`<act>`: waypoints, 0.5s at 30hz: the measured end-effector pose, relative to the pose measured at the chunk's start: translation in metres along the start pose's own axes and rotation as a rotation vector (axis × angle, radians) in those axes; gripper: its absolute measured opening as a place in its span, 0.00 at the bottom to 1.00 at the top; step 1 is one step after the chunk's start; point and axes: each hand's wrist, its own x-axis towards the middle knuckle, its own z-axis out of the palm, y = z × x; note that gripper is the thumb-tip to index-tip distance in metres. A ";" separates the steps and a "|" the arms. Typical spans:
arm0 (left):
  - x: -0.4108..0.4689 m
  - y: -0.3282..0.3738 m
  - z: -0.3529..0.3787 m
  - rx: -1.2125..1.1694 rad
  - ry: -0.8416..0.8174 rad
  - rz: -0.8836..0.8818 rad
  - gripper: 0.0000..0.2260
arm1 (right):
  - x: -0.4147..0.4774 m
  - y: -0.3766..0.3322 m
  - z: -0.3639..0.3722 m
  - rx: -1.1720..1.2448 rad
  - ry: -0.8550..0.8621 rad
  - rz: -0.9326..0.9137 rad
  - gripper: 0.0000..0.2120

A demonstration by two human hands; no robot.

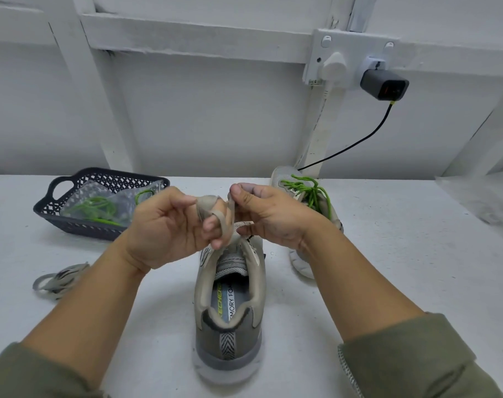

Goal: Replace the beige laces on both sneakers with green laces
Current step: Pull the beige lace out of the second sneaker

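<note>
Left hand point(164, 225) had beige lace point(208, 206) looped round curled fingers; right hand point(273, 216) pinched same lace, both above near sneaker point(230, 311), centre. Far-right sneaker point(280, 173) wore green laces point(310, 193); spare green lace point(98, 206) sat in far-left basket point(81, 228).

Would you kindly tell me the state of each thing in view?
Near grey-beige sneaker: upright, heel toward camera.
Beige flat lace: looped round left hand fingers, pinched by right hand.
Far grey sneaker: threaded with green laces.
Dark perforated plastic basket: holds clear bag and spare green lace.
Loose beige lace bundle: lying on white table.
</note>
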 end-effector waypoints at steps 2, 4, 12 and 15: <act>0.001 -0.001 -0.002 -0.017 -0.054 0.016 0.15 | 0.000 0.001 0.000 -0.044 0.009 -0.028 0.11; 0.003 -0.003 -0.004 -0.015 -0.059 0.007 0.16 | -0.001 0.004 0.003 -0.077 0.035 -0.064 0.12; 0.015 -0.005 -0.001 0.257 0.156 -0.103 0.19 | 0.002 0.015 0.010 -0.093 0.154 -0.128 0.13; 0.021 -0.009 0.004 0.489 0.272 -0.078 0.22 | 0.003 0.019 0.009 -0.118 0.225 -0.155 0.11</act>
